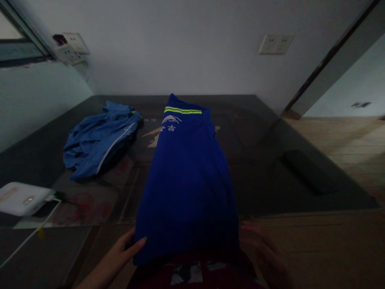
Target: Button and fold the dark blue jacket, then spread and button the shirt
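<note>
A dark red garment [159,276] is worn on the torso, its front marked by a pale-and-dark printed patch [186,273] and a smaller pale print [216,265]. The left hand [128,247] and forearm [99,271] are bared; the right hand [261,243] is dimmed by blur and shadow.

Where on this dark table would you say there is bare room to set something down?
Best between the bright blue garment and the black object, and behind that object toward the wall. The left is crowded: lighter blue garment, white device and its cable.
</note>
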Motion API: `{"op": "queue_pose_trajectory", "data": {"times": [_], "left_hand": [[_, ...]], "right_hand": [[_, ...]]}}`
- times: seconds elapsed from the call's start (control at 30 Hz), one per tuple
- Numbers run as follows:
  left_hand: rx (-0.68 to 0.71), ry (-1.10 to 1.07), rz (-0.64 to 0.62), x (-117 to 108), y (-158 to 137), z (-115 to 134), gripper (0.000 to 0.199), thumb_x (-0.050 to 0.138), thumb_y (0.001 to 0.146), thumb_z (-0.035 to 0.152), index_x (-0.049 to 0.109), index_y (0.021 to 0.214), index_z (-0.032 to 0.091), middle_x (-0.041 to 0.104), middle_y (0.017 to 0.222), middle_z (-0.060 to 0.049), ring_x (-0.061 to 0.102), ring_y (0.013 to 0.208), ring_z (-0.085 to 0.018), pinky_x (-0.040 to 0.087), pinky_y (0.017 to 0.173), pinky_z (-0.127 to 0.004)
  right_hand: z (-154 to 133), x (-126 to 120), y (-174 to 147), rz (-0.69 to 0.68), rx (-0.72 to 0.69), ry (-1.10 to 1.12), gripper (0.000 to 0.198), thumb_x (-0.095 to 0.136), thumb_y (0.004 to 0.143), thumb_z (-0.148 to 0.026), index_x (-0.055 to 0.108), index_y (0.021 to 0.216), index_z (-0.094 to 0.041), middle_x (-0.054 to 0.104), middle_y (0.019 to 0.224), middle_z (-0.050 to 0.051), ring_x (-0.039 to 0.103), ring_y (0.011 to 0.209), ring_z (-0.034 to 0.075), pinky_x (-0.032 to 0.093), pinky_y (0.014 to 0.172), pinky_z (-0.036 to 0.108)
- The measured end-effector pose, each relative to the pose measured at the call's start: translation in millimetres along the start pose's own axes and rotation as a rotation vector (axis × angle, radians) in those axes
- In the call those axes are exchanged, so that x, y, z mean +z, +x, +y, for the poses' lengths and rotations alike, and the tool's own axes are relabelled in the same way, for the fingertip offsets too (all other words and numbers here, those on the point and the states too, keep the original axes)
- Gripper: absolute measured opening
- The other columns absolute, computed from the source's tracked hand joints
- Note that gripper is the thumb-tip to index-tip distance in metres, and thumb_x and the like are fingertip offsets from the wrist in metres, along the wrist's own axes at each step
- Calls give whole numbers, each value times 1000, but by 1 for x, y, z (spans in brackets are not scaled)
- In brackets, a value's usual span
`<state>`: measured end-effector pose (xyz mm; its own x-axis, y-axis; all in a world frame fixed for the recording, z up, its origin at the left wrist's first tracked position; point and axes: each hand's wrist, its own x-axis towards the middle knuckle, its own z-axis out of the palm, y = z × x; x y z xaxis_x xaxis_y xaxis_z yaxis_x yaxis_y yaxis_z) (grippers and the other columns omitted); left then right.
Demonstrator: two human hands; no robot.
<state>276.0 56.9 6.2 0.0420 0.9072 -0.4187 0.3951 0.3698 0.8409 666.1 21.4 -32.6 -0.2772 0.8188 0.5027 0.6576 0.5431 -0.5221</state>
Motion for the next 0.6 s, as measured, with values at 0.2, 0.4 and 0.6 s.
{"op": "queue_pose_trajectory", "data": {"times": [0.2,0.4,0.6], "left_hand": [[-61,-7,-90,-2,-1,4,48,64,63,62,71,84,20,73,80,-7,67,83,-29,55,76,-44],[-63,3,-195,-8,2,2,34,64,69,50,70,78,17,72,81,-6,66,74,-23,55,72,-37],[56,144,-258,-10,9,-12,22,63,73,37,69,71,16,69,69,-1,60,63,-16,51,64,-28]], "right_hand": [[-2,9,8,-58,367,0,23,48,89,-37,66,84,-23,71,72,4,68,61,20,55,52,25],[-5,17,21,-234,582,215,32,56,81,-47,72,83,-19,74,77,7,70,68,24,57,57,31],[0,11,27,-319,777,327,36,62,71,-51,74,75,-18,74,76,8,69,71,26,56,67,36]]}}
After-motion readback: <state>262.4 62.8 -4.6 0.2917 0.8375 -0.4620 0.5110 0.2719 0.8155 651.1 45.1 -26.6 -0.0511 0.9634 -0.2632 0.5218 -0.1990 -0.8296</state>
